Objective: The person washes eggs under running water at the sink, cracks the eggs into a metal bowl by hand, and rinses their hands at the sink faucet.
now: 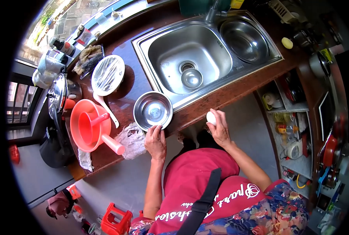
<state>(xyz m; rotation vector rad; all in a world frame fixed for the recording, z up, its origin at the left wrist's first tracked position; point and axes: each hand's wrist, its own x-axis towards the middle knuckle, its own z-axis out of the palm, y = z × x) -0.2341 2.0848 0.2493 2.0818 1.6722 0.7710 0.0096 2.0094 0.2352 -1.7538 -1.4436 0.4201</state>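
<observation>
A round steel bowl (pixel 153 111) sits on the counter at the sink's near left corner. My left hand (pixel 155 141) grips its near rim with the fingertips. In my right hand (pixel 220 129), in front of the counter edge, is a white egg-like object (pixel 211 118), held between thumb and fingers. A small steel bowl (pixel 192 78) lies in the sink (pixel 162 51) by the drain. Left of the steel bowl, a white spoon (pixel 106 107) rests on the counter beside a pink basin (pixel 75 125) with a pink dipper in it.
A crumpled cloth (pixel 132 141) lies at the counter's near edge. Behind the spoon stands a plastic-covered white bowl (pixel 108 74). A large steel basin (pixel 245 41) fills the right sink. Open shelves (pixel 300 160) are at the right; a red stool (pixel 115 219) stands on the floor.
</observation>
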